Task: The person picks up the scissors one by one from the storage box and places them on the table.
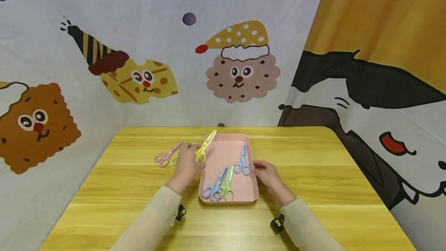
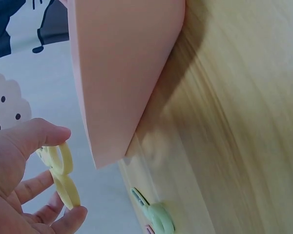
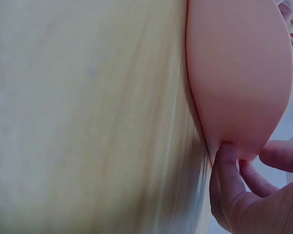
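My left hand [image 1: 187, 162] holds yellow scissors [image 1: 204, 147] by the handles, between thumb and fingertips, blades pointing up and away over the left rim of the pink tray [image 1: 228, 146]. In the left wrist view, a yellow handle [image 2: 68, 192] shows between the thumb and fingers. At the tray's right side, my right hand [image 1: 269, 173] grips the wall, thumb at the rim and fingers against the outside, as the right wrist view shows. Inside the tray lie blue scissors [image 1: 242, 159] near the right wall, with another blue pair [image 1: 219, 181] and green scissors [image 1: 228, 181] overlapping toward the front.
Left of the tray, pink scissors [image 1: 170, 152] lie on the wooden table [image 1: 122, 189]. Green scissors [image 2: 160, 218] lie beside them, partly hidden behind my left hand in the head view. A cartoon-printed curtain [image 1: 156, 3] hangs behind the table.
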The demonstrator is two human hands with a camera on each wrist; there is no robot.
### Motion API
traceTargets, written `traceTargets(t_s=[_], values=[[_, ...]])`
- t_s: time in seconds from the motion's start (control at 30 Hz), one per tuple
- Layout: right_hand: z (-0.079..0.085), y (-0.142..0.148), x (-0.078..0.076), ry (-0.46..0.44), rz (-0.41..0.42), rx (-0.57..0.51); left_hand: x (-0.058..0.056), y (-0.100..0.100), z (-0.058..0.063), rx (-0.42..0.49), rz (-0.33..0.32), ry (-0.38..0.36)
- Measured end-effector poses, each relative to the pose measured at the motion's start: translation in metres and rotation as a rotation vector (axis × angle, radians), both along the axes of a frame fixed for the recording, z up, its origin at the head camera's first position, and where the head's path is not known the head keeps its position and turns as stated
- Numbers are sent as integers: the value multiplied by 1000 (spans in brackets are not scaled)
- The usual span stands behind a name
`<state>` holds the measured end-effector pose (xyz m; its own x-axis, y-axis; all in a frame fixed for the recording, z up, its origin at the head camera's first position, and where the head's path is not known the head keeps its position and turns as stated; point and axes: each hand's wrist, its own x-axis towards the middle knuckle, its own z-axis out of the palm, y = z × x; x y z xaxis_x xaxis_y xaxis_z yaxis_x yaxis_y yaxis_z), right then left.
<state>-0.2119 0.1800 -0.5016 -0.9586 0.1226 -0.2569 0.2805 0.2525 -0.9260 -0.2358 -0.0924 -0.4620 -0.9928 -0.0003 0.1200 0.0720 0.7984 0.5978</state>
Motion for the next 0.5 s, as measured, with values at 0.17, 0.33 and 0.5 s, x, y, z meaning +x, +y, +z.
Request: traceTargets(t_s=[0.17,0.33,0.5], values=[[0,0,0,-2,3,-7,-2,-6,-1,7,-4,7],[0,0,0,-9,-1,-6,-3,-12,-1,-20,-2,15],[-1,0,0,-8,4,2,-1,-17,1,-19,3,21]])
